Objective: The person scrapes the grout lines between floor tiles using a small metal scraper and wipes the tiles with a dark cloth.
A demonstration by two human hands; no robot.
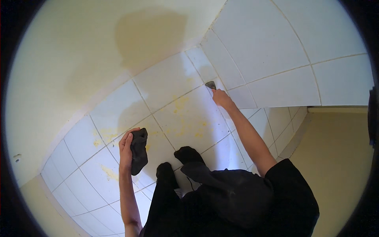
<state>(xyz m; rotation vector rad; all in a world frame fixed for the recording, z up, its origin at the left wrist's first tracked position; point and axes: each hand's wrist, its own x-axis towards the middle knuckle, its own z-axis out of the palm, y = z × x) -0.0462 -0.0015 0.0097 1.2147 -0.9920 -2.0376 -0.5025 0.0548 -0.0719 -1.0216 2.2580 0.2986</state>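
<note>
My right hand (222, 98) reaches out to the far right, closed around a small scraper (210, 85) with a dark, flared blade. The blade is over the white tiled floor (164, 91) close to the tiled wall; whether it touches the floor I cannot tell. On the left, my left hand (125, 149) grips a bunched black cloth (139, 155) that hangs beside my wrist. Yellow stains (179, 104) and small flecks are scattered over the tiles between my hands, with another yellow patch (109, 172) nearer my left forearm.
A white tiled wall (272, 47) rises at the right, and a cream wall (79, 51) runs along the far left side. My feet in black socks (188, 155) stand on the tiles. Beyond the tiled wall's end, at the right, lies a beige surface (335, 146).
</note>
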